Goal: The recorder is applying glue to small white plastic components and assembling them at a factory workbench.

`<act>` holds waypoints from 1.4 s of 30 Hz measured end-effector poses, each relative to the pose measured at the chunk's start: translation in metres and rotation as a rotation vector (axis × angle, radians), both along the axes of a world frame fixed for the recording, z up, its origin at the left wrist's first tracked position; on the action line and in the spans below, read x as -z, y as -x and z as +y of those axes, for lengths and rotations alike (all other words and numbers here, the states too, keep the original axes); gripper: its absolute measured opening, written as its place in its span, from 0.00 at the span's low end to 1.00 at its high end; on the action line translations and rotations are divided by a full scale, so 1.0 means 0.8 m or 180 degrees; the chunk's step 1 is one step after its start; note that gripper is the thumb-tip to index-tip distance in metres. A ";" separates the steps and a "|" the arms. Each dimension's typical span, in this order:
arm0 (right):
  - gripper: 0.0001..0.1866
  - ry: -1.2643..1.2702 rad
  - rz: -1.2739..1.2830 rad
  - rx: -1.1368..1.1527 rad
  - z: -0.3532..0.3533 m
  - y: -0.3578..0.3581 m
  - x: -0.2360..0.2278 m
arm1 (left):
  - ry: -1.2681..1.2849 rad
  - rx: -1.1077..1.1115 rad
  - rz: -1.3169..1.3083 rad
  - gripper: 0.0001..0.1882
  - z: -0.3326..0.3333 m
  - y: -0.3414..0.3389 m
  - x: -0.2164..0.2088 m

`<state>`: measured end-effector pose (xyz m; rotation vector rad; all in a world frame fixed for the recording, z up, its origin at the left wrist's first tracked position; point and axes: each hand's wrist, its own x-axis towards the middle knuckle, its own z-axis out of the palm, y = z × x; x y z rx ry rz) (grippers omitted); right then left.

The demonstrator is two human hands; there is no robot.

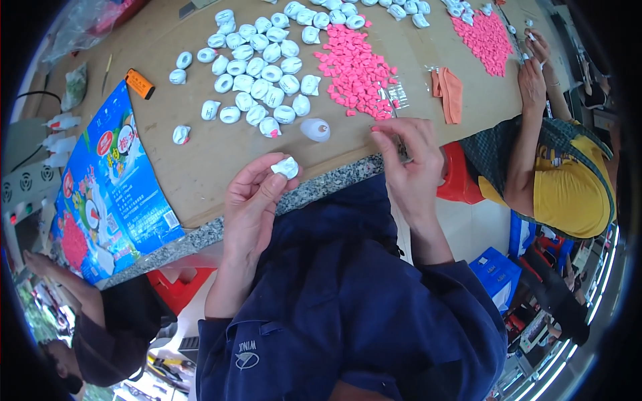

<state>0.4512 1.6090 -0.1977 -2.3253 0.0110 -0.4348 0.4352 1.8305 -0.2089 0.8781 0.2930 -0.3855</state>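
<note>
My left hand pinches a small white rounded piece between thumb and fingertips, just above the table's near edge. Its underside is hidden by my fingers. To the right, my right hand has thumb and forefinger closed on a small pink piece. Beyond it spreads a heap of similar pink pieces. Between my hands lies a small translucent squeeze bottle with a narrow tip. Many white rounded pieces with dark marks are scattered farther off; a few show pink at one side.
Brown cardboard covers the stone-edged table. At left lie a blue printed bag and an orange object. An orange cloth strip lies right of the pink heap. Co-workers sit at both sides; one's hands work by another pink heap.
</note>
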 end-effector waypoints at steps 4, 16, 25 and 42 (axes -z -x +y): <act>0.06 0.0366 0.0380 0.0101 -0.012 0.000 0.008 | 0.0002 0.0103 0.0029 0.14 -0.008 -0.001 0.000; 0.05 -0.1892 0.1320 -0.1026 0.039 0.015 -0.012 | -0.0575 0.0302 -0.0341 0.15 -0.023 0.002 0.005; 0.07 -0.2426 0.1829 -0.0986 0.035 0.016 -0.003 | -0.0948 0.0717 -0.0778 0.14 -0.017 -0.002 0.001; 0.05 -0.1548 0.0912 -0.1075 0.054 0.016 0.006 | -0.1651 0.0366 -0.1173 0.12 -0.011 0.004 -0.004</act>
